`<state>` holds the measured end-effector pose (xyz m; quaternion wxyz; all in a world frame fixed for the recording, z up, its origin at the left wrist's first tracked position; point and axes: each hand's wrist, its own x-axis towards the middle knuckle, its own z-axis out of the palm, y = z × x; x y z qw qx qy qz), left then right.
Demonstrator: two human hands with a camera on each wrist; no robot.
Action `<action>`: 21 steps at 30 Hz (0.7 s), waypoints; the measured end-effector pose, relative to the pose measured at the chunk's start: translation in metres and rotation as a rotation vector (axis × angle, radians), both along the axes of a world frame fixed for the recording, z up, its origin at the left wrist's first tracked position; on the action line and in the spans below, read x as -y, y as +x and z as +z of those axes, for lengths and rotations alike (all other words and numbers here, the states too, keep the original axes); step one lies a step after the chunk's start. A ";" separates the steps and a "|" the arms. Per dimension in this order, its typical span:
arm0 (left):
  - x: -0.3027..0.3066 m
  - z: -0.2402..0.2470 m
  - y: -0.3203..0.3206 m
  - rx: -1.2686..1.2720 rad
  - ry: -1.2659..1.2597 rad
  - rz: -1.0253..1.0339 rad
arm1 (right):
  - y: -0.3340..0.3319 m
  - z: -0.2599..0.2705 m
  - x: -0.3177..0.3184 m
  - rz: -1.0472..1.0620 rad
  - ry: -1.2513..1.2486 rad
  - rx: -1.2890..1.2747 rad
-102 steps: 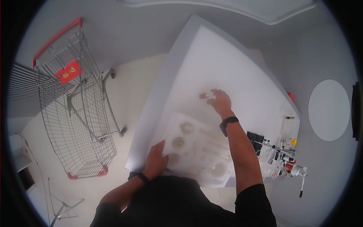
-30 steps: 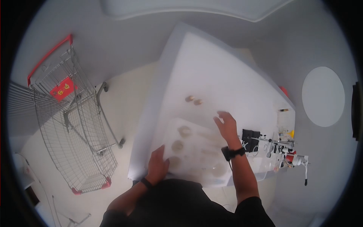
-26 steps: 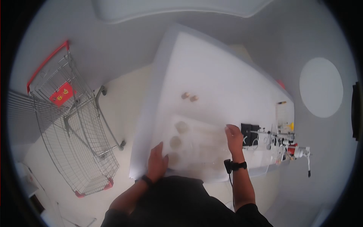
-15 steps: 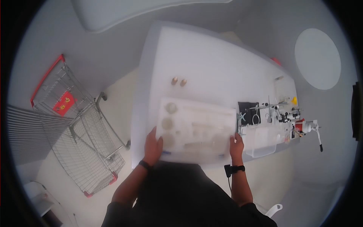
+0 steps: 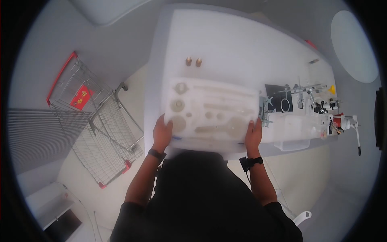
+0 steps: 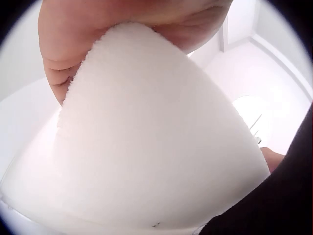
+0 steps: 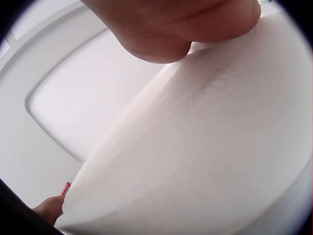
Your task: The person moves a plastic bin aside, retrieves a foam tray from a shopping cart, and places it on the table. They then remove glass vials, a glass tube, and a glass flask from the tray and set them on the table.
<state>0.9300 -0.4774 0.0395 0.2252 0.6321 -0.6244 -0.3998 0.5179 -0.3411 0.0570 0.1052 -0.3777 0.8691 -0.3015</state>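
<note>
A white foam tray (image 5: 197, 99) with shaped hollows is before the person at the table's (image 5: 238, 44) near side. The left hand (image 5: 162, 133) and right hand (image 5: 253, 135) grip its opposite edges, probably for balance. Two small brown pieces (image 5: 188, 61) sit beyond, apart.

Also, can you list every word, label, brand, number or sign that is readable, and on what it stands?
No text can be read.
Red sign on the shopping cart: yellow marks, too blurred to read.
White foam tray: no readable text.
Dark speck, left wrist view: too small to tell.
</note>
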 end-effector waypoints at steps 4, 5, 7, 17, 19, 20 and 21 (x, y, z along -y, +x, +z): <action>-0.020 0.003 0.002 -0.028 -0.045 0.048 | 0.002 -0.003 0.002 -0.001 0.007 -0.016; -0.026 0.006 0.003 -0.013 -0.047 0.050 | 0.001 -0.004 0.003 -0.011 0.010 -0.035; -0.038 0.019 0.004 -0.133 0.060 0.119 | 0.004 -0.001 0.004 -0.022 0.012 -0.044; -0.077 0.061 0.016 0.048 -0.253 -0.065 | -0.002 -0.011 0.003 -0.048 -0.031 -0.015; -0.078 0.062 0.014 0.037 -0.251 -0.064 | 0.003 0.003 0.005 -0.043 -0.048 -0.027; -0.077 0.062 0.013 0.037 -0.247 -0.065 | 0.008 0.011 0.003 0.047 -0.116 -0.173; -0.077 0.061 0.014 0.031 -0.247 -0.059 | 0.018 0.026 0.005 0.139 -0.183 -0.317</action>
